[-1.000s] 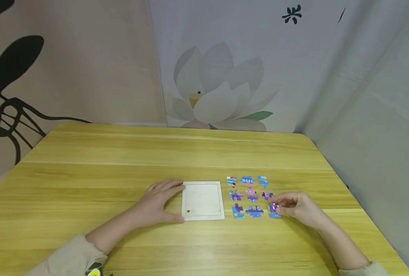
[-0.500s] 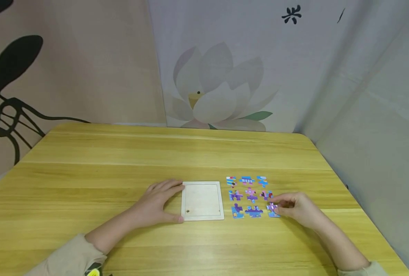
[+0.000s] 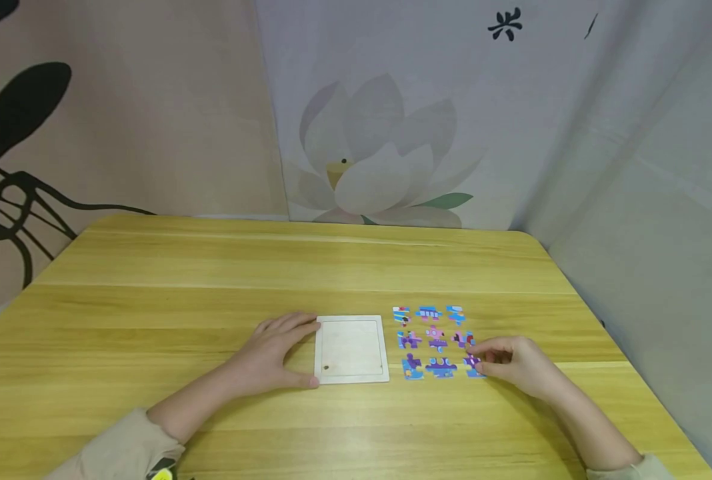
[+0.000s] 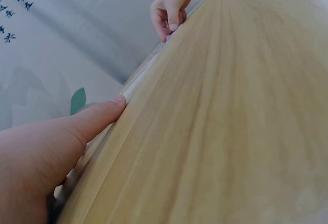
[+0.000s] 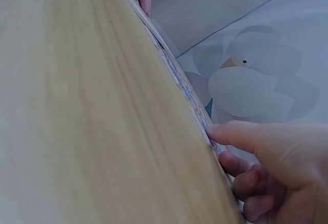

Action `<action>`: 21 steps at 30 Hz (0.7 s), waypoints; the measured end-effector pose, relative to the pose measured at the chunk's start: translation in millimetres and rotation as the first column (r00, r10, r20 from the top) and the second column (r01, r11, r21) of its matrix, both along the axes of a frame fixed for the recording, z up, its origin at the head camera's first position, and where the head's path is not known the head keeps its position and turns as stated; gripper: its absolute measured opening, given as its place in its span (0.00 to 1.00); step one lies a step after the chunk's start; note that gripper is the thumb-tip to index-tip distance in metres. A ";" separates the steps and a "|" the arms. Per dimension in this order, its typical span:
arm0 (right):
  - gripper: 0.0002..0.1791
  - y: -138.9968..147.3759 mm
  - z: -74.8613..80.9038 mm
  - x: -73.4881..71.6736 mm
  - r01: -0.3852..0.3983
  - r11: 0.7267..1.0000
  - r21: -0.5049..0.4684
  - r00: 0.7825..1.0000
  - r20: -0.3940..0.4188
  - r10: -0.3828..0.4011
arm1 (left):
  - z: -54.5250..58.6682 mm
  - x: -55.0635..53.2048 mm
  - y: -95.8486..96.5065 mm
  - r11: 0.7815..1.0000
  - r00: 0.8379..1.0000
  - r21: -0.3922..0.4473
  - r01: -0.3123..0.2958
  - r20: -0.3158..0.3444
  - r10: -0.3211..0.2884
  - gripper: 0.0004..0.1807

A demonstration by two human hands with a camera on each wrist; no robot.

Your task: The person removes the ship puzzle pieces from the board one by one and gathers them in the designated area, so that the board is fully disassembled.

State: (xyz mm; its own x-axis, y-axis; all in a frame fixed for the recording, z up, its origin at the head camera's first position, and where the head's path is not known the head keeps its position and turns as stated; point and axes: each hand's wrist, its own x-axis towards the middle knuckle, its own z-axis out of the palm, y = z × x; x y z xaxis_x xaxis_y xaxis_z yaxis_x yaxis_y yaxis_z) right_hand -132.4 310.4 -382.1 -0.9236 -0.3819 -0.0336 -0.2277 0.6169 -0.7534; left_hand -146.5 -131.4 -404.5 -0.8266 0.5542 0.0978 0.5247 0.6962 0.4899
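Note:
A square wooden puzzle tray (image 3: 352, 350) with a raised rim lies flat on the table. My left hand (image 3: 272, 353) rests at its left side in the head view, thumb at the near corner and fingertips at the far one. Right of the tray, colourful jigsaw pieces (image 3: 437, 339) lie in three spaced rows of three. My right hand (image 3: 521, 363) is at the near right corner piece (image 3: 473, 367), with thumb and index finger pinching its right side and top. In the right wrist view the thumb (image 5: 236, 131) meets the piece's edge, while the other fingers curl below.
The wooden table (image 3: 212, 260) reaches back to a curtain (image 3: 386, 133) printed with a pale flower. Another curtain (image 3: 650, 200) hangs along the right edge. A yellow and black item (image 3: 163, 472) shows at the left sleeve.
My right hand has slid the near right corner piece slightly left, towards the piece beside it. The left hand and the tray keep their places; the head view has shifted a little.

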 end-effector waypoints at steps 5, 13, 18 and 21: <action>0.14 -0.4 -1.2 0.3 -0.006 1.000 -0.002 1.000 -0.016 0.006 | 0.8 1.3 -1.1 1.000 1.000 0.002 0.001 -0.005 -0.001 0.55; 0.12 0.4 -3.9 -1.4 -0.002 1.000 -0.005 0.999 -0.035 0.002 | 2.3 2.0 -1.2 1.000 1.000 -0.002 0.004 -0.013 -0.004 0.55; 0.12 4.0 -5.0 -0.3 0.048 0.999 -0.025 0.998 -0.029 -0.048 | 1.2 1.3 -0.4 1.000 1.000 0.026 0.005 0.009 -0.006 0.55; 0.14 8.1 -2.1 1.5 0.113 0.993 -0.020 0.993 -0.035 -0.114 | 0.1 0.1 -0.7 0.997 0.999 0.076 0.013 0.044 -0.016 0.53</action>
